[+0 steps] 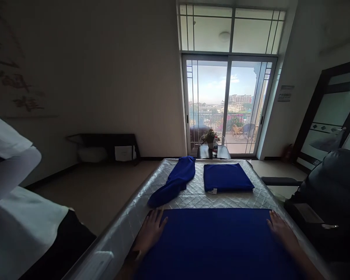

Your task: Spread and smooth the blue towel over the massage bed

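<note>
A large blue cloth [212,241] lies spread flat over the near part of a plastic-covered mattress [189,194]. My left hand [154,224] rests on its far left corner, fingers stretched out. At the far right corner my right hand [277,223] lies flat with fingers extended. Just beyond the cloth's far edge sits a neatly folded blue cloth [228,177] with a small white tag. To the left of that, a second blue cloth [175,182] lies loosely bunched on the mattress.
A person in white [14,229] stands close at the left. At the right is a black chair [335,182]. Past the mattress stands a small dark table [205,152] with a potted plant [210,137] and a bottle [215,146], before a glass sliding door [207,89].
</note>
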Motion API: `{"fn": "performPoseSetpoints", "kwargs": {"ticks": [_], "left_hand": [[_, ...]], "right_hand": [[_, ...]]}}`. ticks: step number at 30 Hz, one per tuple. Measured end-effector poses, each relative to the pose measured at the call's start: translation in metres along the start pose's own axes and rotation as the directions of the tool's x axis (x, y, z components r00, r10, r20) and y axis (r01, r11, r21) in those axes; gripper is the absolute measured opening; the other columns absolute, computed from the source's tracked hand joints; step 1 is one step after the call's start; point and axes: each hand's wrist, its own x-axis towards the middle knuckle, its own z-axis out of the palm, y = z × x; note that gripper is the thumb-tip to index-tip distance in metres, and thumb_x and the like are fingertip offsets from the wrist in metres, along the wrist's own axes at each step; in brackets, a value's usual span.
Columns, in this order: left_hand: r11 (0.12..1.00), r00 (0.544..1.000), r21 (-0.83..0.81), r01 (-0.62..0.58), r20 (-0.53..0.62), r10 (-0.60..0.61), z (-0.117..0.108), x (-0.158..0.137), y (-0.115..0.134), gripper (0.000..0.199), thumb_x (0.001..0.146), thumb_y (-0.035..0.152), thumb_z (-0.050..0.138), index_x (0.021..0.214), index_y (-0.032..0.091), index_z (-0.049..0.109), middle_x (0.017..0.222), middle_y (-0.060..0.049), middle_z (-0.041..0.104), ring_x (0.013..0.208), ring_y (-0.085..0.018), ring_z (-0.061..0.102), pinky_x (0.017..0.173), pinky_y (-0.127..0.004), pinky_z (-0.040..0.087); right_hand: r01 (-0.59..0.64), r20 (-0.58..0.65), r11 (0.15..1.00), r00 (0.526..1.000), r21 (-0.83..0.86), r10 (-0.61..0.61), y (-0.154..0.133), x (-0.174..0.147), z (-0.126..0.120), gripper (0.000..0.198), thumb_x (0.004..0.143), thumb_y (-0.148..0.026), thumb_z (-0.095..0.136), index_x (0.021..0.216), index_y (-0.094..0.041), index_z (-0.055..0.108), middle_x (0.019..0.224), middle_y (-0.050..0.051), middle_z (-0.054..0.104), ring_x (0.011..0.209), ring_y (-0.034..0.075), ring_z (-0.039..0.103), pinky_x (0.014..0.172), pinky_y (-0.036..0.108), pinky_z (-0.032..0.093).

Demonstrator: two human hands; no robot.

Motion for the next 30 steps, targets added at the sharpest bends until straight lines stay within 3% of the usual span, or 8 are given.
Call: {"fn": "performPoseSetpoints", "kwargs": {"ticks": [4,6,10,14,20,25,30], "left_hand": [[0.996,0.997,-0.082,-0.047,-0.072,0.041,-0.005,-0.008,0.026,0.074,0.103,0.059,0.023,0.157,0.01,0.034,0.164,-0.019,0.033,0.153,-0.032,0.03,0.123,-0.052,0.032],[0.982,0.99,-0.132,-0.131,-0.077,0.122,-0.008,-0.014,0.047,0.07,0.104,0.06,0.024,0.155,0.015,0.04,0.162,-0.016,0.039,0.152,-0.029,0.034,0.123,-0.051,0.033],[0.949,0.968,-0.196,-0.249,-0.063,0.241,-0.016,-0.018,0.092,0.068,0.104,0.06,0.026,0.153,0.017,0.045,0.161,-0.015,0.042,0.151,-0.028,0.035,0.123,-0.05,0.034],[0.938,0.96,-0.206,-0.279,-0.069,0.271,-0.012,-0.011,0.114,0.064,0.105,0.057,0.028,0.154,0.018,0.044,0.161,-0.015,0.043,0.151,-0.029,0.034,0.123,-0.053,0.034],[0.951,0.971,-0.201,-0.237,-0.083,0.224,0.004,-0.004,0.109,0.063,0.105,0.055,0.028,0.156,0.019,0.038,0.163,-0.012,0.04,0.154,-0.028,0.03,0.126,-0.052,0.03],[0.964,0.979,-0.174,-0.203,-0.055,0.196,0.0,0.001,0.101,0.063,0.105,0.056,0.028,0.156,0.02,0.038,0.165,-0.009,0.036,0.154,-0.026,0.028,0.127,-0.049,0.027],[0.981,0.988,-0.13,-0.146,-0.06,0.14,0.002,0.009,0.063,0.061,0.105,0.052,0.027,0.155,0.021,0.041,0.164,-0.011,0.038,0.154,-0.028,0.03,0.124,-0.051,0.029]], "right_hand": [[-0.048,0.085,0.981,0.994,-0.186,0.064,-0.001,0.014,0.009,0.062,0.095,-0.028,0.024,0.136,0.0,0.061,0.152,0.025,0.051,0.147,0.035,0.041,0.123,0.059,0.03],[-0.021,0.075,0.976,0.996,-0.215,0.038,-0.02,0.021,0.012,0.061,0.095,-0.027,0.026,0.14,0.0,0.057,0.151,0.023,0.052,0.145,0.034,0.043,0.122,0.056,0.031],[0.138,0.087,0.979,0.988,-0.15,-0.126,-0.074,0.026,0.014,0.057,0.097,-0.03,0.029,0.142,-0.009,0.058,0.154,0.016,0.052,0.145,0.028,0.045,0.124,0.049,0.03],[0.16,0.156,0.986,0.976,-0.039,-0.152,-0.1,0.024,0.024,0.06,0.1,-0.04,0.028,0.146,-0.012,0.054,0.155,0.012,0.05,0.148,0.026,0.041,0.124,0.046,0.03],[0.075,0.213,0.997,0.975,-0.011,-0.071,-0.08,0.021,0.052,0.068,0.1,-0.048,0.024,0.156,-0.013,0.039,0.164,0.007,0.037,0.154,0.025,0.027,0.126,0.048,0.026],[0.068,0.222,0.998,0.973,-0.008,-0.064,-0.08,0.019,0.049,0.07,0.1,-0.052,0.023,0.158,-0.013,0.034,0.164,0.008,0.035,0.155,0.024,0.025,0.127,0.048,0.023],[0.072,0.225,0.997,0.972,-0.021,-0.066,-0.073,0.019,0.043,0.069,0.099,-0.05,0.024,0.157,-0.014,0.036,0.165,0.008,0.035,0.154,0.024,0.026,0.126,0.048,0.024]]}}
